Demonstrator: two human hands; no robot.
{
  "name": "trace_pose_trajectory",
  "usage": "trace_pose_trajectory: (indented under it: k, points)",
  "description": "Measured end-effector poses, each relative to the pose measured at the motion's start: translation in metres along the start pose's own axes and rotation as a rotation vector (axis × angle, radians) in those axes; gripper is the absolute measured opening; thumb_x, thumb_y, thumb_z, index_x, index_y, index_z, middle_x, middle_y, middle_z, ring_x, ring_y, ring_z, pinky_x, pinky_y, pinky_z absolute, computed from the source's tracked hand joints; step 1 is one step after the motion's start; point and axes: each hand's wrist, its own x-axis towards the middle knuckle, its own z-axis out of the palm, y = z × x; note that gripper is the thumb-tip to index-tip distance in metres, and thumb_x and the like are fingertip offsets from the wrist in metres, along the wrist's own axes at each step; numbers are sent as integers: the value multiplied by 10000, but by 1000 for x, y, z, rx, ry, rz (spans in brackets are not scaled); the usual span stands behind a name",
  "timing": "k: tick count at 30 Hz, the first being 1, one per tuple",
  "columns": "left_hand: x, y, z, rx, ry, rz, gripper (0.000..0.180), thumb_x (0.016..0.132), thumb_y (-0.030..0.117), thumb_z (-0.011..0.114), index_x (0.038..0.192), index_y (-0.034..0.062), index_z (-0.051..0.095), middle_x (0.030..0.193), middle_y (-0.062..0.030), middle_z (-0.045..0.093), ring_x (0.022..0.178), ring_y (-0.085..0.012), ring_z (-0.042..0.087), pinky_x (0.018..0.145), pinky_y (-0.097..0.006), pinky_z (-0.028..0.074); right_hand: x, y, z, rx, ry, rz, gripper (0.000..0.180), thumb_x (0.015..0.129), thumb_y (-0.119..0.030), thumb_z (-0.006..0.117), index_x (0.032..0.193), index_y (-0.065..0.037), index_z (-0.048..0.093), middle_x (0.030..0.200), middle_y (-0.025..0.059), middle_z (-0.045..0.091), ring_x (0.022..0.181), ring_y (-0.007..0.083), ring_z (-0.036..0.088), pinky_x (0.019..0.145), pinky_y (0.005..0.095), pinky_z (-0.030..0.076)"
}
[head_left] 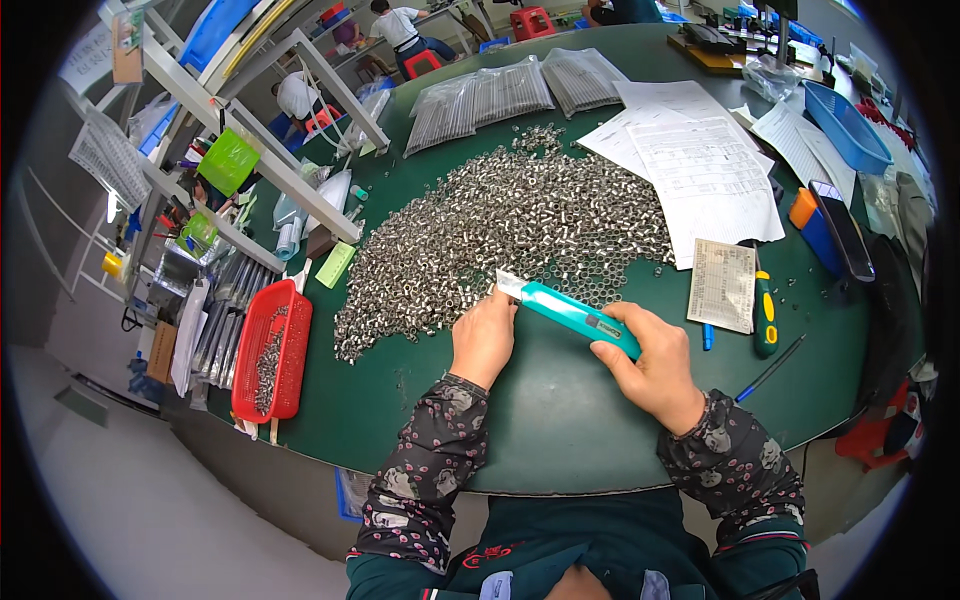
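My right hand (652, 360) is wrapped round the teal handle of a utility knife (565, 309), which slants up to the left. The knife's pale front end lies over the fingertips of my left hand (484, 338). That hand is closed, fingers pressed together; what it pinches, if anything, is too small or hidden to make out. Just beyond both hands a wide heap of small shiny metal rings (500, 225) spreads over the green table (560, 425).
At the left edge stands a red basket (297, 350) with more small metal parts. Papers (700, 175), a yellow-green-handled tool (765, 315), a pen (770, 368) and a phone (842, 232) lie right. Bags of metal tubes (500, 92) lie at the back. A shelf frame (290, 180) rises left.
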Motion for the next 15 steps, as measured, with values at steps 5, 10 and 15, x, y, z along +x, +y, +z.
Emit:
trace_pose_trajectory:
  k: [5,10,15]
  points:
    - [0,-3,-1,-87,74,3,109,800,136,523,834,40,485,711,-142,579,675,-328,568,580,-414,435,-1,-4,-2,9,-36,34,256,704,-160,635,907,-27,554,747,147,576,642,305,568,557,334,440]
    - [-13,-17,-23,-1552,-266,-397,41,855,104,487,862,64,488,773,-15,497,548,-52,388,402,-169,291,-1,-1,1,-17,-49,26,250,716,-199,635,907,-56,560,738,132,582,623,306,570,538,361,439]
    - [-27,-23,-20,-1947,-253,-437,46,863,86,474,899,63,492,799,-30,461,543,-44,357,375,-138,237,-4,2,4,44,-173,144,264,713,-228,639,902,-57,565,704,135,583,610,300,569,537,356,434]
